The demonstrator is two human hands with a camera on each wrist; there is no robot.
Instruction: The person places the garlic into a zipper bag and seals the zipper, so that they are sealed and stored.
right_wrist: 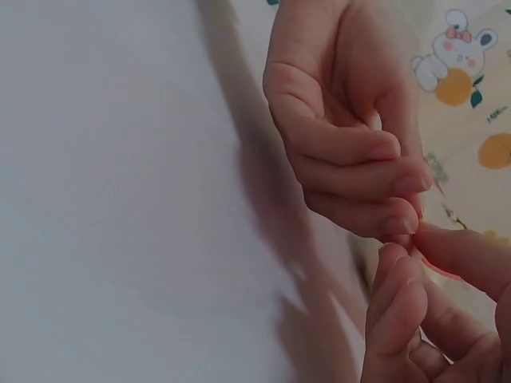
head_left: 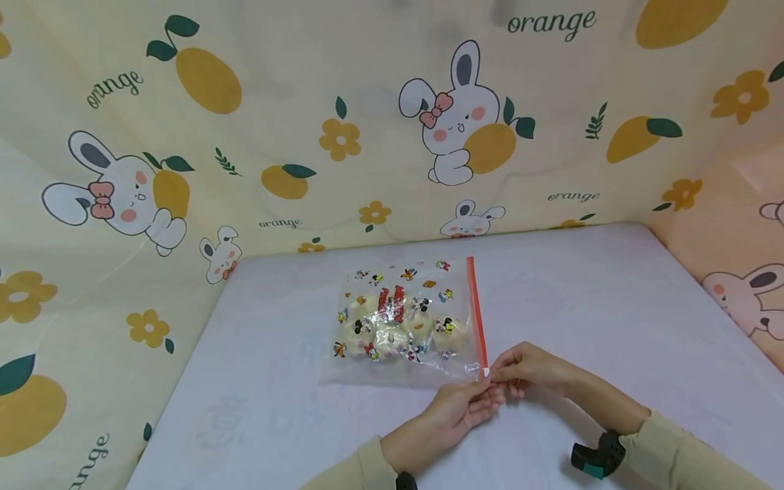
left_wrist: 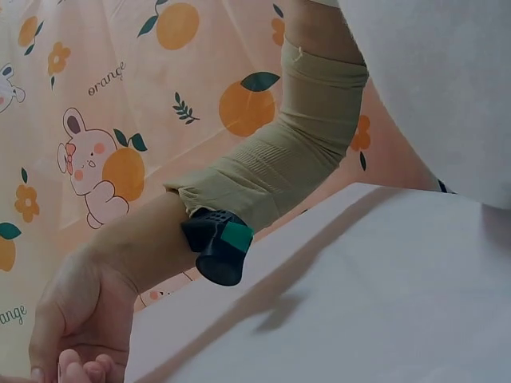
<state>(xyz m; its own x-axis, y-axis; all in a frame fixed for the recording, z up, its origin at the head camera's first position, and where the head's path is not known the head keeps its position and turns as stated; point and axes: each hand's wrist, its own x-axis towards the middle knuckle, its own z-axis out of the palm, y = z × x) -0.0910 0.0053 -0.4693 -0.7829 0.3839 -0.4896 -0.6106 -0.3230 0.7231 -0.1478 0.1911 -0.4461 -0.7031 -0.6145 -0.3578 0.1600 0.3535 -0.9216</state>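
A clear slider zip bag (head_left: 392, 374) with cartoon prints lies flat on the table, several pale rounded pieces (head_left: 392, 340) inside. Its red zip strip (head_left: 476, 306) runs down the right side to a white slider (head_left: 486, 372) at the near corner. My left hand (head_left: 456, 412) pinches that corner between thumb and forefinger, palm turned up. From the right, my right hand (head_left: 539, 367) pinches the strip's end at the slider. Fingertips of both hands meet there. In the right wrist view, the left hand (right_wrist: 343, 136) is above and the right hand (right_wrist: 447, 319) below, hiding most of the strip.
A white cloth covers the table (head_left: 263, 354). Printed curtains (head_left: 367, 88) with rabbits and oranges hang behind it and at both sides. A black device with a green patch (head_left: 599, 456) is worn on the right wrist.
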